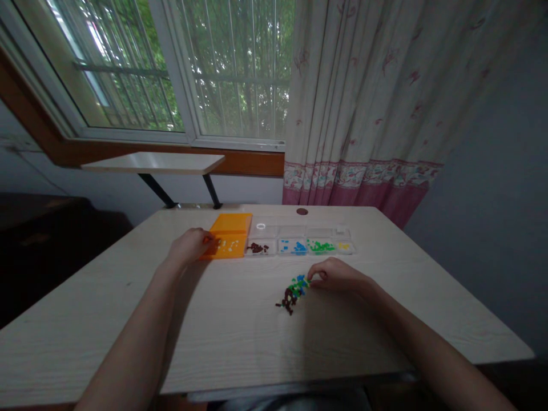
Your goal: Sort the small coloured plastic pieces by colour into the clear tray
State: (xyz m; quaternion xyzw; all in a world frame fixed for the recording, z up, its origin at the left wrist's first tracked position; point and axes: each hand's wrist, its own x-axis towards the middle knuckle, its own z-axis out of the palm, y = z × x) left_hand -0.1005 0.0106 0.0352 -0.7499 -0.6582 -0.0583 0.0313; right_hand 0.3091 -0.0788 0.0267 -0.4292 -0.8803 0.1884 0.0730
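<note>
A small heap of mixed beads [293,291], brown, blue and green, lies on the light wooden table [240,337]. My right hand [334,275] rests at the heap's right end, fingertips pinched together at the beads. My left hand [190,244] reaches out to the orange box [229,242] and its curled fingers sit at the box's left edge, over white beads inside. Right of the orange box stand clear boxes in a row: one with brown beads [258,248], one with blue [293,246], one with green [321,246], one with yellow [345,246].
A small dark round spot [302,212] marks the table near its far edge. Behind the table are a window with bars, a white shelf [154,162] on black brackets and a flowered curtain [363,103]. A dark cabinet [47,240] stands to the left.
</note>
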